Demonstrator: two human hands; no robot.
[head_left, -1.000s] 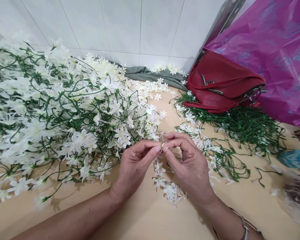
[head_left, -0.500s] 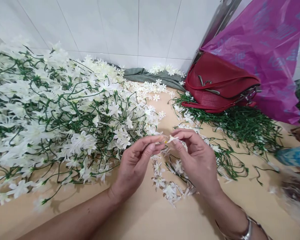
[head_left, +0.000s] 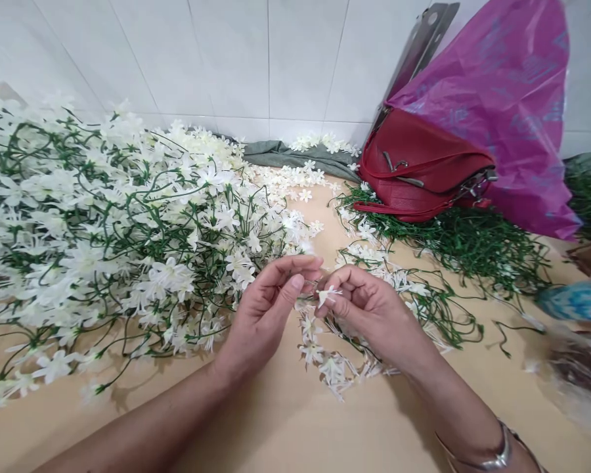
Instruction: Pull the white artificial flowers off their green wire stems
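Observation:
My left hand (head_left: 268, 309) and my right hand (head_left: 374, 312) meet over the tan table (head_left: 285, 420), both in a pinch. Between thumb and forefinger my right hand holds a small white flower (head_left: 328, 293). My left fingertips pinch a thin stem end right beside it; what exactly is in them is too small to name. Below my hands a strand of white flowers (head_left: 325, 358) trails down on the table. A big heap of white flowers on green stems (head_left: 118, 223) lies to the left, close to my left hand.
A red handbag (head_left: 418, 171) rests on a pile of bare green stems (head_left: 477, 246) at the back right, under a purple plastic bag (head_left: 507, 105). A grey cloth (head_left: 295, 154) lies along the white tiled wall (head_left: 226, 52). A bluish object (head_left: 576, 299) sits at the right edge.
My hands drew slightly apart and then lowered a little; the small white flower now sits in my right fingers. The view has shifted rightward and up a bit.

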